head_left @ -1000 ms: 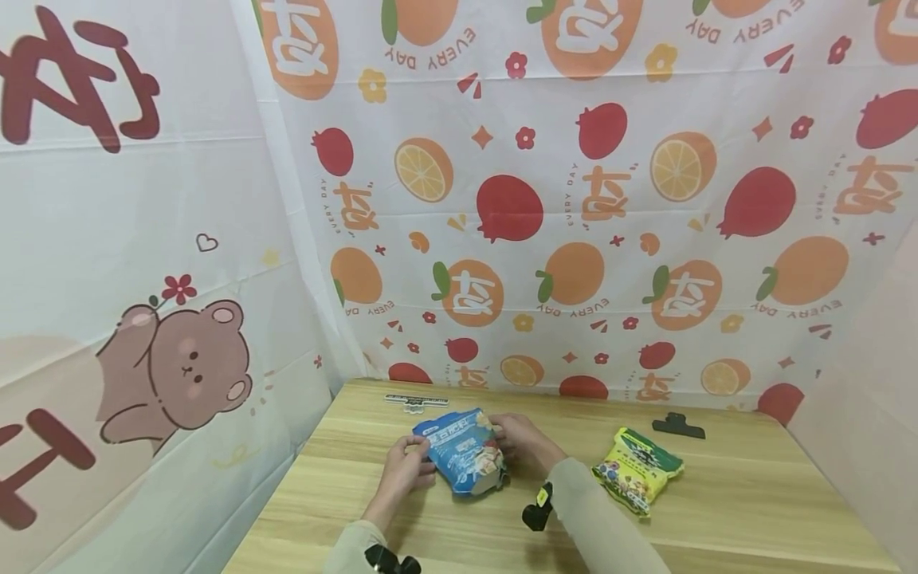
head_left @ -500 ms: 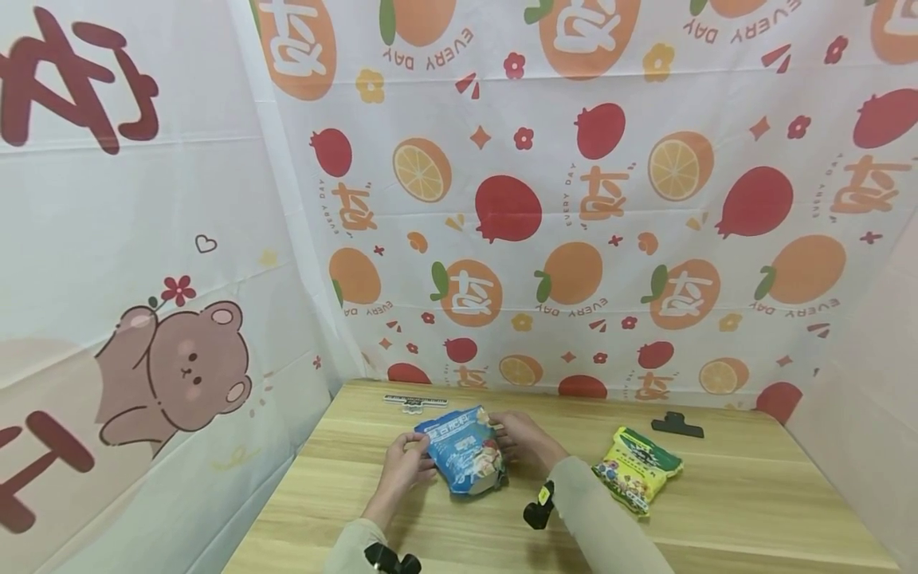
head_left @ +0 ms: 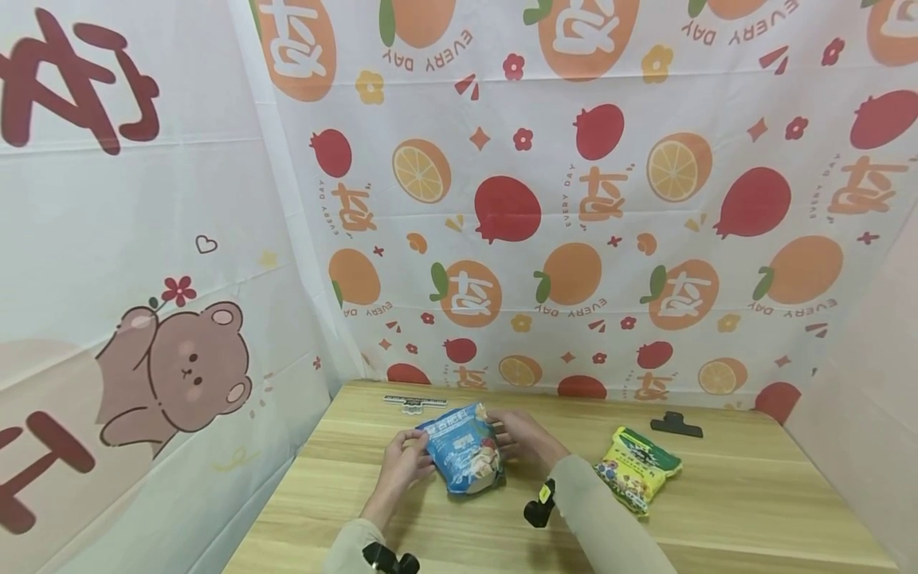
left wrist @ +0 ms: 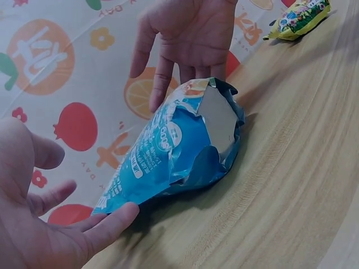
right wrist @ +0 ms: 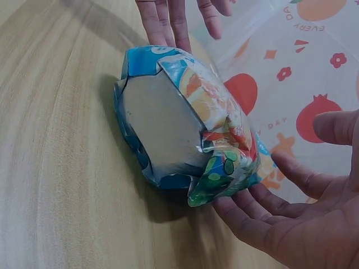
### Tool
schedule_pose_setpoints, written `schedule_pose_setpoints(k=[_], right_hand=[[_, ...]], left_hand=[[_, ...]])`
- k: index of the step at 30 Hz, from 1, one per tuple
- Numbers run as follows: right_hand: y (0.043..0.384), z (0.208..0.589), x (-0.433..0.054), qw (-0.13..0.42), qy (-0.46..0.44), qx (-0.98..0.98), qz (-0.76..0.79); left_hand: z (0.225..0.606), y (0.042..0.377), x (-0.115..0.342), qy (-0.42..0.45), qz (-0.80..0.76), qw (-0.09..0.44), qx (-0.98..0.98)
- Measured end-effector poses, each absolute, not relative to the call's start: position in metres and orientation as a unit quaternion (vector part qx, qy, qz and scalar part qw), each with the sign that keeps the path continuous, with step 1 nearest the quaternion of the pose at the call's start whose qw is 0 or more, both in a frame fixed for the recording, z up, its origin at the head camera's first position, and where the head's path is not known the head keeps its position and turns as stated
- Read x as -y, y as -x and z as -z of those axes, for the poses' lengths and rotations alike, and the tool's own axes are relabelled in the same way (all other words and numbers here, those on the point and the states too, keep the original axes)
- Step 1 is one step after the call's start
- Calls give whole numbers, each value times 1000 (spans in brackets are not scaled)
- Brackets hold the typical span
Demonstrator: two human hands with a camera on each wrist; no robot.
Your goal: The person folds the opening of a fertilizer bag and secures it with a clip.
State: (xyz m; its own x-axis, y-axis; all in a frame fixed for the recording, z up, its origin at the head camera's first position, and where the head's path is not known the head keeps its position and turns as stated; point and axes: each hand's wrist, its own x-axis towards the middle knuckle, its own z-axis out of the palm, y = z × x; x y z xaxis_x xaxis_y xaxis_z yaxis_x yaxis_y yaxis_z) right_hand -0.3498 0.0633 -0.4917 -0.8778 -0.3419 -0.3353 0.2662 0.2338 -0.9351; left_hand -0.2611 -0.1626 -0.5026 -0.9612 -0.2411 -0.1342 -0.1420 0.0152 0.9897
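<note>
A blue packaged bag (head_left: 462, 450) with pictures and white print lies on the wooden table between both hands. Its pale flat end (right wrist: 160, 123) shows in the right wrist view. On its left side is my left hand (head_left: 403, 461), fingertips at the bag's edge; in the left wrist view its fingers (left wrist: 112, 227) look loosely spread. My right hand (head_left: 523, 437) is at the opposite side. Its fingers (right wrist: 241, 221) reach the bag's side and lower edge, with the thumb held away. Neither hand is curled round the bag.
A yellow and green bag (head_left: 638, 470) lies to the right on the wooden table (head_left: 753, 502). Behind it is a black clip (head_left: 676, 424). A white clip with dark markings (head_left: 414, 402) lies at the back left. Printed cloth (head_left: 502, 279) hangs behind the table.
The blue bag has turned slightly, and its upper left corner has shifted a little to the right. Both hands stay at its sides, nearly still.
</note>
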Motion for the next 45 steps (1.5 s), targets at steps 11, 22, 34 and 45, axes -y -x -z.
schedule_pose_setpoints(k=[11, 22, 34, 45], right_hand=[[351, 487, -60, 242, 39, -737, 630], [352, 483, -59, 241, 44, -744, 622], [347, 482, -59, 205, 50, -743, 635], [343, 484, -57, 184, 61, -727, 659]], left_hand=[[499, 263, 164, -113, 698, 54, 705], [496, 266, 164, -110, 684, 67, 718], [492, 264, 166, -105, 689, 79, 712], [490, 264, 165, -101, 691, 89, 711]])
